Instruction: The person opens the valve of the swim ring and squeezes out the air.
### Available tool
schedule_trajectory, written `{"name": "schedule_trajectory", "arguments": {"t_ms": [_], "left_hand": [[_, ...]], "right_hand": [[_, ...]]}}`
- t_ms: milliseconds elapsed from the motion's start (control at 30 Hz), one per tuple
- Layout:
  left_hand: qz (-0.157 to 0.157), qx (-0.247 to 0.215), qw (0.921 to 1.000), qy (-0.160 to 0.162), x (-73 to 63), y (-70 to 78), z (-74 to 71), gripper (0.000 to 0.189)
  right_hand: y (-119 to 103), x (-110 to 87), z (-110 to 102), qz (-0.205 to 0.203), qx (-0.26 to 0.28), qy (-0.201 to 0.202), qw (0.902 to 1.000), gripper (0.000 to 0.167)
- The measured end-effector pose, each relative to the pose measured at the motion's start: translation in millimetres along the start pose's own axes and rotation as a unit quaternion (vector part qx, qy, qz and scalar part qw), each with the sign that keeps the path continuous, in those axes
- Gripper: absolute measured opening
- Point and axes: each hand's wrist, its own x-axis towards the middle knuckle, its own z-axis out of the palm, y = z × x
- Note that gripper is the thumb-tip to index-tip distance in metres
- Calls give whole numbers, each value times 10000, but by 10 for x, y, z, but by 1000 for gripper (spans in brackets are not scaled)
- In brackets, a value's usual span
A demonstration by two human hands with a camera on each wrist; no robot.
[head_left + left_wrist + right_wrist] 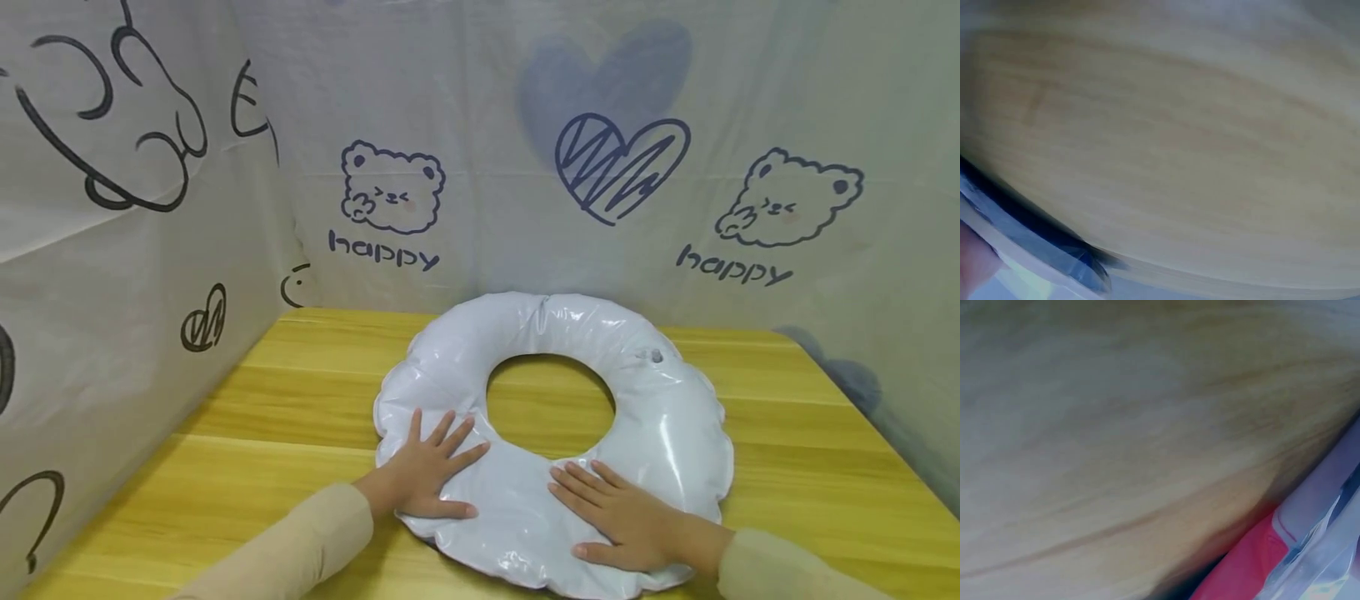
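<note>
A white, shiny inflatable swim ring (675, 425) with a scalloped outer seam lies on the table. My left hand (429, 468) rests on its near left part, fingers straight and spread. On the near right part lies my right hand (630, 521), fingers straight and thumb apart. A small valve (657, 356) sticks up at the ring's far right. In the left wrist view the ring's edge (1054, 253) crosses the lower left corner. The right wrist view has a pinkish-red patch (1244, 565) on the ring's side at lower right.
The yellow wood-grain table (300, 375) extends around the ring and shows through its hole. A pale cloth (495, 233) with bear, heart and "happy" drawings hangs behind the table. Another printed cloth (127, 333) hangs along the left side.
</note>
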Motion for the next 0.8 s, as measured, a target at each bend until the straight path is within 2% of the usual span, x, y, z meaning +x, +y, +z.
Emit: {"name": "schedule_trajectory", "arguments": {"t_ms": [67,200,333,500,600,700,800], "left_hand": [[-50,-20,10000,-3,-10,13,-7,82],[-113,-227,9996,79,-51,83,-46,80],[-101,-225,9989,407,-127,216,-92,77],[62,49,9950,994,-226,361,-103,73],[174,133,9930,1159,-262,390,-103,71],[160,35,9913,1309,-283,396,-77,71],[-30,-119,9873,1584,-280,392,-43,73]], "right_hand": [[17,-5,1,3,84,30,10000,65],[90,-45,24,-64,-27,337,9994,70],[212,-133,44,202,-209,617,9977,85],[405,-308,20,972,-41,391,9945,104],[491,-398,0,1364,216,273,9900,107],[532,-446,-28,1558,389,230,9868,109],[535,-457,-69,1563,479,124,9865,108]]}}
